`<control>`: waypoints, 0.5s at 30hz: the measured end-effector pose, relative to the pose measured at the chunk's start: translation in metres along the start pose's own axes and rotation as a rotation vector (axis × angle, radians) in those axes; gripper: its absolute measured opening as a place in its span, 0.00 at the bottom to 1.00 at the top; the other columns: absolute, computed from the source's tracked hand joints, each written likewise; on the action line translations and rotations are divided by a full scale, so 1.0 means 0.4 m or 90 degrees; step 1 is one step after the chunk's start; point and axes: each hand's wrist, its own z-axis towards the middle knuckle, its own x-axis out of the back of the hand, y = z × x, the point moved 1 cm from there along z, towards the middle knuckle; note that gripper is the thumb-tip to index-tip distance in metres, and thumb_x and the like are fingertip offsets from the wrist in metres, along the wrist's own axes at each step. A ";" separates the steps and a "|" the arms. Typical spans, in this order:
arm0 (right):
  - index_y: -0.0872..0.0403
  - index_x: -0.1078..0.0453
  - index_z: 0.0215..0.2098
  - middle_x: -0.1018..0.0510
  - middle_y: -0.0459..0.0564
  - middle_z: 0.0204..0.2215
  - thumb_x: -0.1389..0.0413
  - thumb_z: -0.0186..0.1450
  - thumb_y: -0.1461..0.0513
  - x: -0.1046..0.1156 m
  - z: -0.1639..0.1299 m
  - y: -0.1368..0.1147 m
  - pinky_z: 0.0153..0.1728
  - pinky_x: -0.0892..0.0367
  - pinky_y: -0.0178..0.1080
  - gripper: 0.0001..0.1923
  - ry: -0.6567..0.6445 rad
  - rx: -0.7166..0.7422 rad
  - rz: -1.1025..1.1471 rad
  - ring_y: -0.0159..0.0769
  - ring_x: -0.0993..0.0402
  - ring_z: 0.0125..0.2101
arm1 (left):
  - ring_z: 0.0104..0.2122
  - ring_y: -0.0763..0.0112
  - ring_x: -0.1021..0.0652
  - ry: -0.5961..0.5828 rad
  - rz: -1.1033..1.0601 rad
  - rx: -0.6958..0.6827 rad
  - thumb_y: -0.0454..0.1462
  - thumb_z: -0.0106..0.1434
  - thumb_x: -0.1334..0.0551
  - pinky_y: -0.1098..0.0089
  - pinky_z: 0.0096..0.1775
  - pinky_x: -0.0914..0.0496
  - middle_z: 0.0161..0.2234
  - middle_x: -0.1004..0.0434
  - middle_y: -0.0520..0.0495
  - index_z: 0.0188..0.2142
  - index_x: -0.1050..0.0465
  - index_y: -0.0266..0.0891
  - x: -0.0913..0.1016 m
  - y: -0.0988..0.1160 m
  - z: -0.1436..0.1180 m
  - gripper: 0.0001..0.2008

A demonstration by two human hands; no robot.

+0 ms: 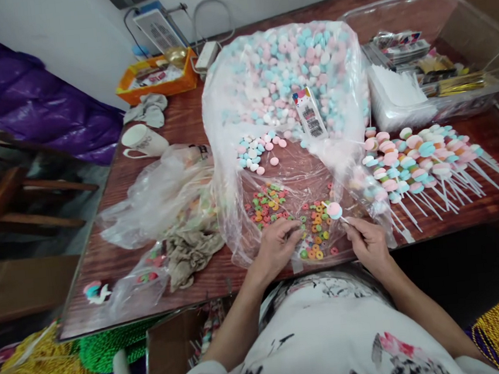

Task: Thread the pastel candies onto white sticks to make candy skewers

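My right hand (pixel 369 243) pinches a thin white stick that carries a pink and blue round candy (pixel 334 210) at its tip. Fingers of my left hand (pixel 276 244) rest on small coloured ring candies (pixel 268 203) scattered on a clear plastic sheet at the table's front edge. Behind them stands a large clear bag (pixel 284 84) full of pink, blue and white round candies, with a barcode label inside. A few loose round candies (pixel 257 151) lie in front of the bag's mouth.
Several finished candy sticks (pixel 419 162) lie in a heap to the right. A clear bin (pixel 434 46) holds white sticks and packets. To the left are crumpled plastic bags (pixel 166 195), a brown cloth (pixel 189 251), a white mug (pixel 141 141) and an orange tray (pixel 155 78).
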 end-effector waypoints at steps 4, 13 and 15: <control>0.55 0.24 0.42 0.20 0.49 0.27 0.46 0.67 0.66 -0.001 -0.001 0.003 0.29 0.27 0.35 0.09 0.002 -0.010 0.006 0.34 0.23 0.25 | 0.32 0.70 0.25 -0.022 0.083 -0.038 0.39 0.63 0.37 0.68 0.38 0.32 0.33 0.22 0.47 0.42 0.22 0.39 -0.014 0.004 0.005 0.10; 0.54 0.25 0.42 0.19 0.49 0.30 0.46 0.68 0.66 -0.004 0.002 -0.008 0.32 0.26 0.35 0.08 -0.022 0.022 -0.007 0.33 0.23 0.27 | 0.39 0.64 0.24 -0.099 0.240 -0.119 0.36 0.65 0.40 0.66 0.39 0.31 0.40 0.25 0.43 0.50 0.28 0.40 -0.085 0.061 0.043 0.14; 0.55 0.26 0.41 0.19 0.49 0.30 0.47 0.68 0.66 -0.002 0.004 -0.014 0.32 0.26 0.35 0.08 -0.029 0.028 -0.016 0.33 0.23 0.27 | 0.39 0.63 0.25 -0.099 0.278 -0.125 0.37 0.66 0.41 0.66 0.38 0.31 0.41 0.27 0.42 0.50 0.30 0.39 -0.090 0.064 0.047 0.13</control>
